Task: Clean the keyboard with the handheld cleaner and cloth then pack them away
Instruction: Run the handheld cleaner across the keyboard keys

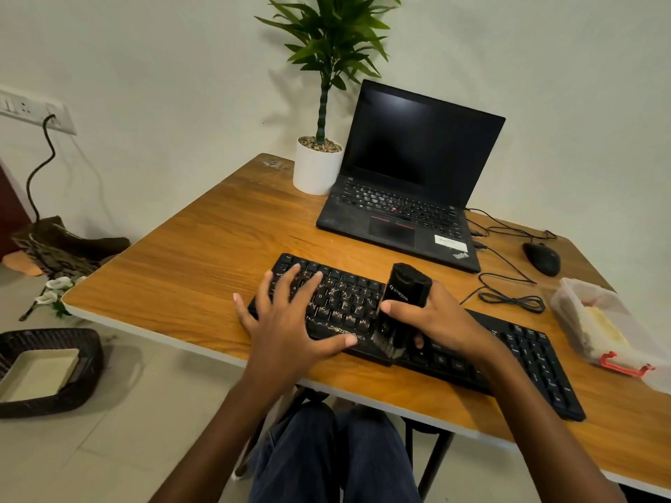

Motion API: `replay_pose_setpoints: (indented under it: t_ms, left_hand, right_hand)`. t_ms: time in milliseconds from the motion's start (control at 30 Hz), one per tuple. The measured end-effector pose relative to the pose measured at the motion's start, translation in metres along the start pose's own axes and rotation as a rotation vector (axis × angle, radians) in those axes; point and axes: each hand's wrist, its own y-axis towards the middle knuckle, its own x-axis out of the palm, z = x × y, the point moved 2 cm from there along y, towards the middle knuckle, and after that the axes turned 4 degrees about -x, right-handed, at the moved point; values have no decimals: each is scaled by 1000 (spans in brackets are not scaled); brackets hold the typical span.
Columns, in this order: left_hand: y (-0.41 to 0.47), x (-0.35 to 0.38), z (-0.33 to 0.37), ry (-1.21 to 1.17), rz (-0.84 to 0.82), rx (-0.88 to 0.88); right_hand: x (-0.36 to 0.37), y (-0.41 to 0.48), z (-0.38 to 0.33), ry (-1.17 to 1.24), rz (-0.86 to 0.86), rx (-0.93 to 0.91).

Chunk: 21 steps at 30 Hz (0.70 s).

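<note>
Wooden table (203, 255) carries the keyboard (526, 357) along its near edge. On it the left hand (287, 321) lies flat, fingers spread, steadying the keys. The right hand (446, 321) wraps the handheld cleaner (406, 295), bristles seemingly touching the front row. Holding it upright and sweeping lightly, row by row, should serve best.

1 head-worn wide-angle view looks forward and down, close over the orange-brown wooden tabletop (203, 255)
</note>
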Motion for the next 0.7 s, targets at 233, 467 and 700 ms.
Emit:
replay_pose_setpoints:
  t_ms: [233,467,700]
  left_hand:
    - [12,-22,-35,-337,-177,40]
    - [10,-21,-36,-341,-158,63]
    - [9,-23,-32,-324,-184,44]
  right_hand:
    - [35,25,-19,36,-62,-115]
    - [50,28,-30,32,-18,-174]
    - [9,-2,-9,-52,-13,-7]
